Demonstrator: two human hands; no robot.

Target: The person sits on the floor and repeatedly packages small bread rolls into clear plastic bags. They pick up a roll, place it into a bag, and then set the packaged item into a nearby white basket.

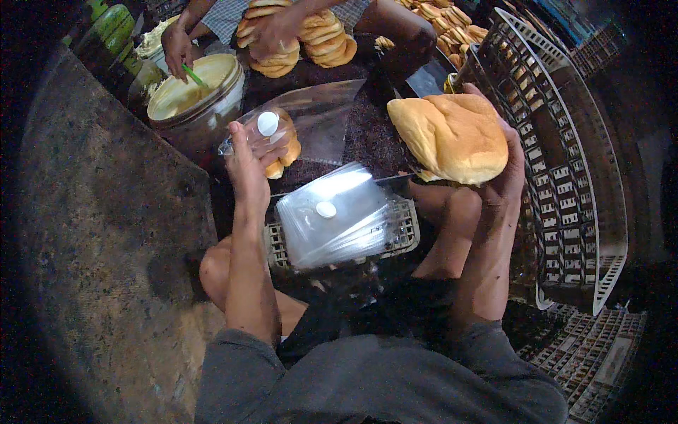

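My left hand (249, 167) grips one end of a clear plastic bag (323, 119) that bears a round white sticker. The bag spreads over the dark work surface, and a small piece of bread (288, 146) shows by the fingers. On the right, my right hand (511, 153) holds a large golden bread bun (455, 138), its fingers partly hidden behind the bread. Between my forearms a fanned stack of clear plastic bags (333, 228), also with a round white sticker, rests on an upturned or shallow plastic crate (410, 225).
Across from me a co-worker's hand (177, 50) holds a green-handled utensil (195, 76) in a tub of cream-coloured spread (233, 87). Their other hand is over stacked buns (328, 40). A tall lattice crate (561, 175) stands close on my right, with more buns (445, 24) behind.
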